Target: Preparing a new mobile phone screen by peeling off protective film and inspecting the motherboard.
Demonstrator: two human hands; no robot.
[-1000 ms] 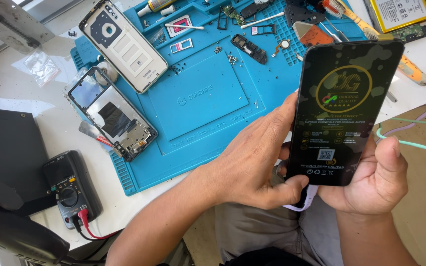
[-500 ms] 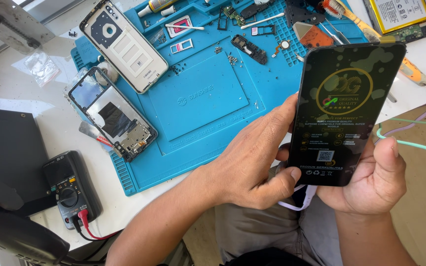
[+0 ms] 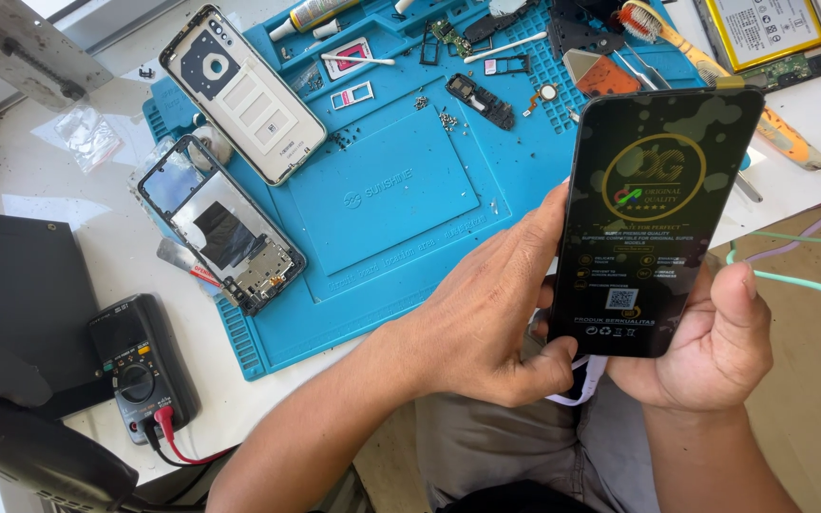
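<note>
White workbench (image 3: 40, 199), sunlit, with a blue repair mat (image 3: 382, 190) spread across it: this is where a phone lies in pieces. On the mat's left edge rests an emptied phone frame (image 3: 216, 228), its inner plate bare, and above it the pale back cover (image 3: 244, 90), inside up. Small screws, card trays, a cotton swab and a dark speaker module (image 3: 480, 101) are scattered along the mat's upper part; a toothbrush (image 3: 715, 81) and a battery (image 3: 762, 30) lie at the top right. A multimeter (image 3: 140, 366) with red and black leads sits near the bench's front edge.

Judging from this layout, the strip-down looks complete and rebuilding has not begun: the frame is without a screen, and the parts lie loose.

Held above the person's lap, in front of the mat's right side, is a new screen panel (image 3: 653, 218), its face covered by a dark protective film printed in gold. The left hand (image 3: 496, 313) curls around the panel's left edge, thumb at its lower corner, fingers closed against it. The right hand (image 3: 715, 351) cups the lower right corner from behind, thumb pressed on the side. Both hands grip the panel firmly; a white pull tab hangs below it.
</note>
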